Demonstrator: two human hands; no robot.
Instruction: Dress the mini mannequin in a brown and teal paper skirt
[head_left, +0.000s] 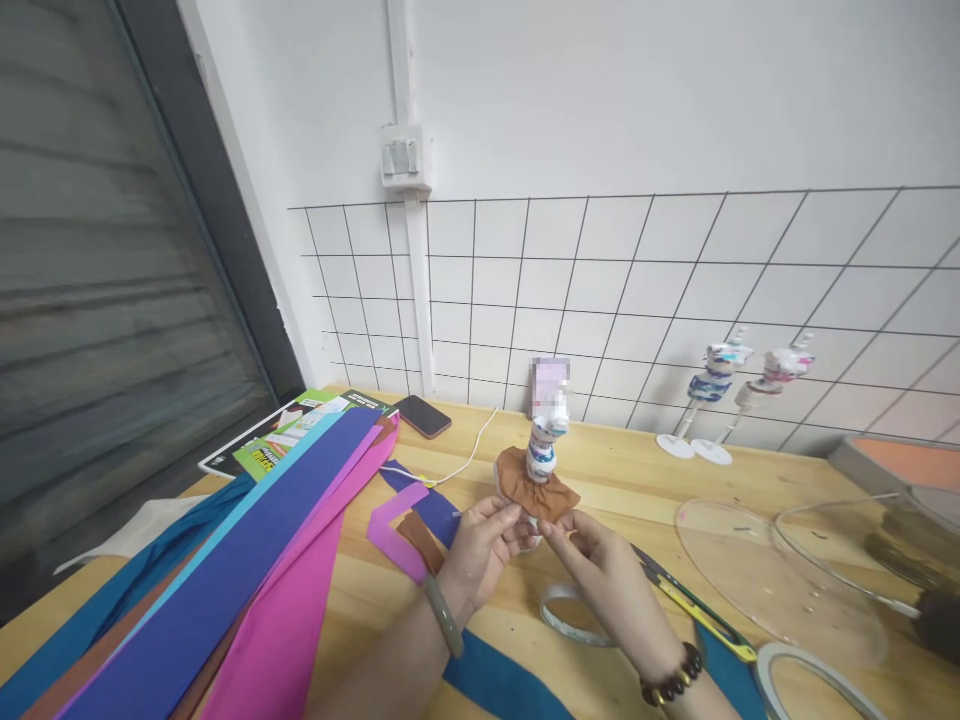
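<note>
A small dress form (541,455), its torso wrapped in white and blue patterned material, stands upright between my hands. Around its waist flares a gathered brown skirt (536,487) of thin fabric or paper. My left hand (487,540) pinches the skirt's lower left edge, fingertips partly tucked beneath it. On the other side, my right hand (589,555) holds the lower right edge between thumb and fingers. Below the hands lies a roll of white tape (574,618). The form's stand is mostly hidden by the skirt and fingers.
Long coloured strips (247,560) and booklets (292,430) cover the left side. A phone (424,416) lies behind. At right are a yellow cutter (697,612), a tape ring (810,675) and a clear disc (772,570). Two more dress forms (712,385) stand by the wall grid.
</note>
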